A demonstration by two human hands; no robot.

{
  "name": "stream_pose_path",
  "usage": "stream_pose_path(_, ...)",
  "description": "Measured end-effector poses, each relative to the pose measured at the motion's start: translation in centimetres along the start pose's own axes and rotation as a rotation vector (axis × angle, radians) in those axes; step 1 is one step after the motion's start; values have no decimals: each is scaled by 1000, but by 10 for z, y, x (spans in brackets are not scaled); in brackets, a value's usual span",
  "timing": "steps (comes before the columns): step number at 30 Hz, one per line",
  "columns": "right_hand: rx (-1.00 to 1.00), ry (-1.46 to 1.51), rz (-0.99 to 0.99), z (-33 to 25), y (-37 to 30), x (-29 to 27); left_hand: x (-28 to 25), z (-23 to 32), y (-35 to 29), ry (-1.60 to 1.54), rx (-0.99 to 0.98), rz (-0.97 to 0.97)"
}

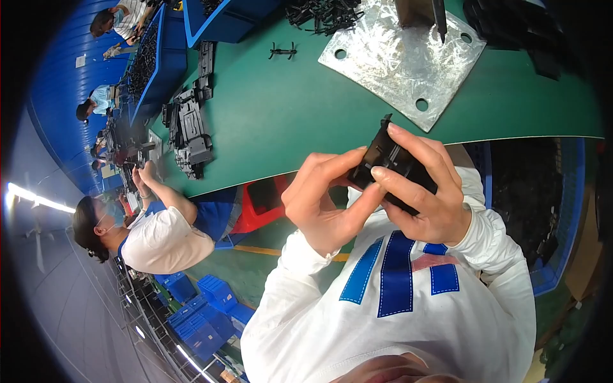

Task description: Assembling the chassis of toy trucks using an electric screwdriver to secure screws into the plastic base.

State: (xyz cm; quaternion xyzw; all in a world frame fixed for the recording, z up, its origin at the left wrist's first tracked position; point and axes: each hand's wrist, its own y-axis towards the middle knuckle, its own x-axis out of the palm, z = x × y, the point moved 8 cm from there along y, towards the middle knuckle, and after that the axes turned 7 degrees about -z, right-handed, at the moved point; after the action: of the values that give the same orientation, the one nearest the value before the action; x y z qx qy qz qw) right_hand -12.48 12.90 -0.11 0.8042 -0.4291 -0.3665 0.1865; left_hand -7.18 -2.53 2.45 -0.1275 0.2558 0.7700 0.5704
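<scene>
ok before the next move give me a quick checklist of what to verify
1. Black part supported: ok, fingers of the left hand and right hand are on it.
2. Black part apart from the metal plate: ok.
3. Small black piece within the pile: not ok, it lies alone on the green table.
4. Black part's underside sound: cannot tell, hidden from view.

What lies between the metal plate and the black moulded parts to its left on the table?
In the head view, one small black clip-like piece lies there on the green tabletop, nearer the metal plate than the moulded parts.
</scene>
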Motion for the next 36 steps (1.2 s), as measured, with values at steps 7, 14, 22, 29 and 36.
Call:
stream_pose_path(7,194,198,-58,21,2,-1,15,-5,23,-120,-44,-183)
stream_pose_path(14,897,1095,38,70,-20,6,49,-18,64,6,5,-388)
stream_pose_path(22,1208,2066,399,110,-27,10,83,-36,108,32,-130,-479)
stream_pose_path(29,1104,2278,481,122,-11,8,94,-61,119,-246,-235,-470)
stream_pose_path(36,1036,2366,384,119,-7,9,93,-70,118,-491,-348,-409)
